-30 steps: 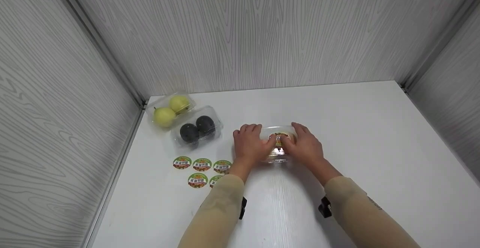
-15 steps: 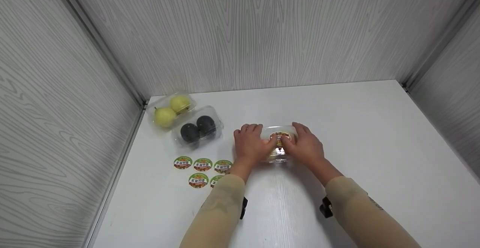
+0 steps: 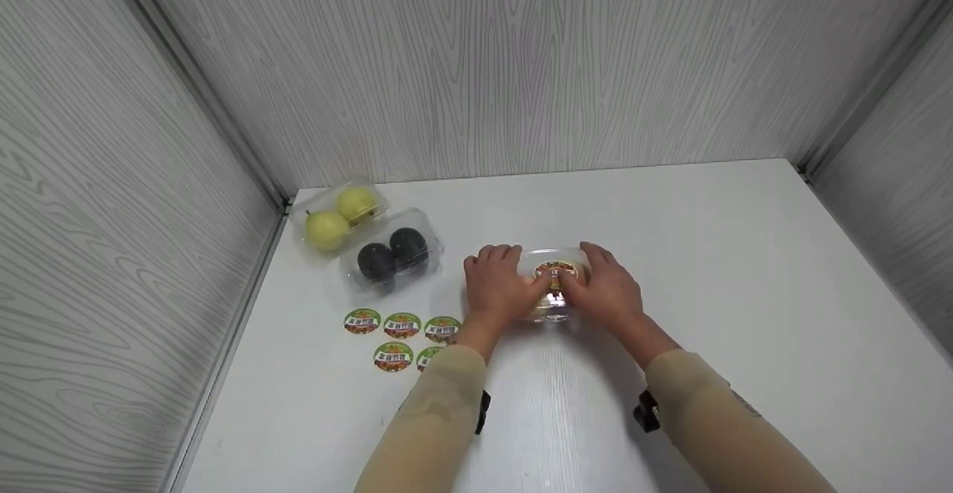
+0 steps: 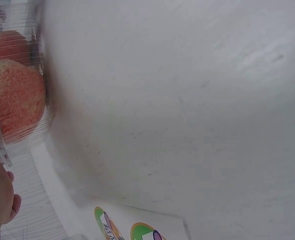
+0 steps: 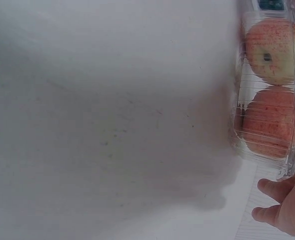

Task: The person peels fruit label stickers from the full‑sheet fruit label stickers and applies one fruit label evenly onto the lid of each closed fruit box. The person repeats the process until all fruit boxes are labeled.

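A clear plastic fruit box [image 3: 552, 314] sits on the white table with an oval fruit label [image 3: 555, 264] on its lid. Inside are red-and-yellow fruits that look like apples [image 5: 271, 122], also visible through the ribbed side in the left wrist view. My left hand [image 3: 497, 284] grips the box's left end, its fingers around the far corner. At the right end, my right hand [image 3: 610, 290] holds it the same way. Both thumbs press on the label, nearly meeting at its middle and covering part of it.
Several oval green-and-orange labels [image 3: 392, 357] lie left of my left forearm, which partly covers them. Behind them stand a clear box with two dark round fruits [image 3: 408, 247] and another with two yellow pears [image 3: 326, 230]. Grey wood-grain panels [image 3: 476, 68] enclose the table.
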A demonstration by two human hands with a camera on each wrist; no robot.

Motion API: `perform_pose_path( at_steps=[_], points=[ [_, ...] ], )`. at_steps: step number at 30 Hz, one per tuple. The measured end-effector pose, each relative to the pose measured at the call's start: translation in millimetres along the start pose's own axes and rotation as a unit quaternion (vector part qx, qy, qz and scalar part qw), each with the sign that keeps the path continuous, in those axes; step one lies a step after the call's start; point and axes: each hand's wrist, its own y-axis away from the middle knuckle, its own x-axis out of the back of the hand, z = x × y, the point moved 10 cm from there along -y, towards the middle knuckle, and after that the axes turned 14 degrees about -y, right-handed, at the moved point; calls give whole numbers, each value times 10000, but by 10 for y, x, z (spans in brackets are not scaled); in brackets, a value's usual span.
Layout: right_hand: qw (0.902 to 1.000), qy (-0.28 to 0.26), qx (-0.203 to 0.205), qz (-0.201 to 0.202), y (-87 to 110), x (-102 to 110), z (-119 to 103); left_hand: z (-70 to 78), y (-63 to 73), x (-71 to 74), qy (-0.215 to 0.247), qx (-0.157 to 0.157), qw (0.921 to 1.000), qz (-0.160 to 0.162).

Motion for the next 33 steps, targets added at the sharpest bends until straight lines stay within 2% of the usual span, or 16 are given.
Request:
perform_pose_path(
  at_steps=[14, 25, 33],
  points=[
    [10000, -25, 61, -18, -10, 10, 5, -4, -20, -19, -34, -9, 10000, 71],
    [10000, -44, 60, -52, 2, -1, 19, -12, -8, -32, -2, -34, 10000, -33],
    [9996, -47, -24, -268, 8, -3, 30, -8, 9, -10, 121, -59, 9999, 80]
  ],
)
